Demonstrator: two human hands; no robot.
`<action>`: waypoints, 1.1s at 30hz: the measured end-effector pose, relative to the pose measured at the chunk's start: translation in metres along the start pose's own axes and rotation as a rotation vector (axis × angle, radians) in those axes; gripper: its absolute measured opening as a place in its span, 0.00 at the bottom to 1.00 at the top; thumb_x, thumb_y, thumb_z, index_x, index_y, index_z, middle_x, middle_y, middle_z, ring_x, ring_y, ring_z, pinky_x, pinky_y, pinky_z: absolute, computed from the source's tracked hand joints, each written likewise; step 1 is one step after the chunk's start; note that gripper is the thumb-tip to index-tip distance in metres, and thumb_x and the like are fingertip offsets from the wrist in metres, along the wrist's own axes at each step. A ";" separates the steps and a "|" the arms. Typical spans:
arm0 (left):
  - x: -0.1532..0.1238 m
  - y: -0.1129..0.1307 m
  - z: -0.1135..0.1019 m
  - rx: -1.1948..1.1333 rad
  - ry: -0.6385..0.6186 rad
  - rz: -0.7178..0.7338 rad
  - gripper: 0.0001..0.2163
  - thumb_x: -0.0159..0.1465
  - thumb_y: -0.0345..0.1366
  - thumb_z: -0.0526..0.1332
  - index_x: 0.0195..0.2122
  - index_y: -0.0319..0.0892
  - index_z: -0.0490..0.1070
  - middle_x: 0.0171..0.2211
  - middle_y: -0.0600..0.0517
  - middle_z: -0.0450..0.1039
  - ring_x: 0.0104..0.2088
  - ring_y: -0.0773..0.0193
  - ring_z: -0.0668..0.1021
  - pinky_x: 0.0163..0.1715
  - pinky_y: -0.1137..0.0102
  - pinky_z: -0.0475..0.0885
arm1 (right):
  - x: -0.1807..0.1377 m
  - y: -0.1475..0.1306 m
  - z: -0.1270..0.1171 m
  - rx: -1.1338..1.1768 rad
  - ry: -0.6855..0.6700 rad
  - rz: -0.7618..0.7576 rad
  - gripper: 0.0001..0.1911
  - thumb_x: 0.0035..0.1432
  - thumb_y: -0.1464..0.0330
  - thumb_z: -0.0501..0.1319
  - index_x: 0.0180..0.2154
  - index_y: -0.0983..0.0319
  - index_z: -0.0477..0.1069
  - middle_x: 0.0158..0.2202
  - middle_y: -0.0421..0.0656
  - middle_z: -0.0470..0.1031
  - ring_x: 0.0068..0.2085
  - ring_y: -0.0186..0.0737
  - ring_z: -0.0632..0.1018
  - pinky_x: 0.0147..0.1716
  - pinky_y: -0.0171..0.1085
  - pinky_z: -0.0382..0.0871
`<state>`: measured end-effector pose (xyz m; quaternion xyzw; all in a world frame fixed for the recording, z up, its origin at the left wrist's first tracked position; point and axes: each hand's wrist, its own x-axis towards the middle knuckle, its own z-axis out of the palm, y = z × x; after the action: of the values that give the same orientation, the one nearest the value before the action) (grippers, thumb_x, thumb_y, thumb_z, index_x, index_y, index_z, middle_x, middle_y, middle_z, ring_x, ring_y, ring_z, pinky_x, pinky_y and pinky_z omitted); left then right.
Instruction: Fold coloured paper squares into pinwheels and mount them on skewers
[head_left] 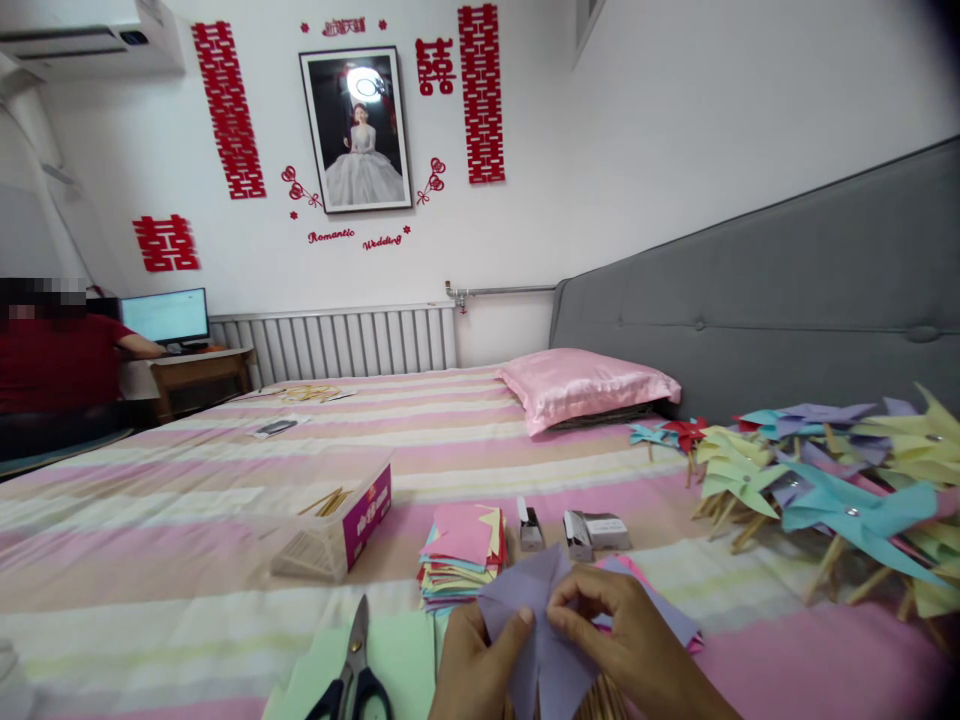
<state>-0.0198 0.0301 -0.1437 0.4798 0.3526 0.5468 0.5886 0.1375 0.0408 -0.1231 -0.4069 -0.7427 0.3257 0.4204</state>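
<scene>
A purple paper square (543,660) with slits running in from its corners is held up at the front centre. My left hand (480,655) grips its left side, thumb lying on the paper. Near the paper's middle, my right hand (630,635) is closed in a pinch on its right part; whether a small pin is there too is hidden. Behind the paper stands a stack of coloured paper squares (459,550). More purple and pink sheets (671,612) lie partly under my right hand, and wooden sticks (604,700) show below it.
Dark-handled scissors (358,655) rest on green paper (409,650) at the left. A clear box (322,545) holds sticks. Small boxes (581,535) lie beyond my hands. Finished paper pinwheels (851,510) crowd the right side. A person in red (60,360) sits far left.
</scene>
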 end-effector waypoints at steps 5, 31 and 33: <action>0.001 -0.001 -0.003 0.079 0.018 -0.006 0.13 0.49 0.42 0.67 0.26 0.34 0.76 0.22 0.48 0.74 0.24 0.64 0.71 0.28 0.71 0.67 | 0.000 -0.001 0.000 -0.042 0.006 -0.030 0.08 0.54 0.69 0.57 0.26 0.62 0.72 0.25 0.40 0.72 0.28 0.37 0.72 0.28 0.33 0.64; 0.004 0.008 -0.015 -0.064 0.476 -0.072 0.14 0.44 0.36 0.69 0.30 0.32 0.75 0.24 0.46 0.78 0.27 0.58 0.77 0.29 0.69 0.69 | -0.003 0.003 -0.002 0.051 0.328 -0.097 0.08 0.54 0.65 0.57 0.36 0.59 0.70 0.21 0.37 0.67 0.24 0.35 0.71 0.26 0.33 0.66; 0.005 0.008 -0.016 -0.100 0.479 -0.083 0.15 0.44 0.35 0.69 0.31 0.33 0.75 0.25 0.46 0.78 0.28 0.58 0.77 0.29 0.69 0.69 | -0.004 0.001 0.000 0.037 0.197 -0.108 0.08 0.55 0.66 0.56 0.36 0.60 0.70 0.20 0.37 0.67 0.23 0.35 0.70 0.24 0.33 0.65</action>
<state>-0.0364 0.0376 -0.1401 0.2918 0.4739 0.6372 0.5331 0.1392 0.0375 -0.1253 -0.3886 -0.7123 0.2748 0.5158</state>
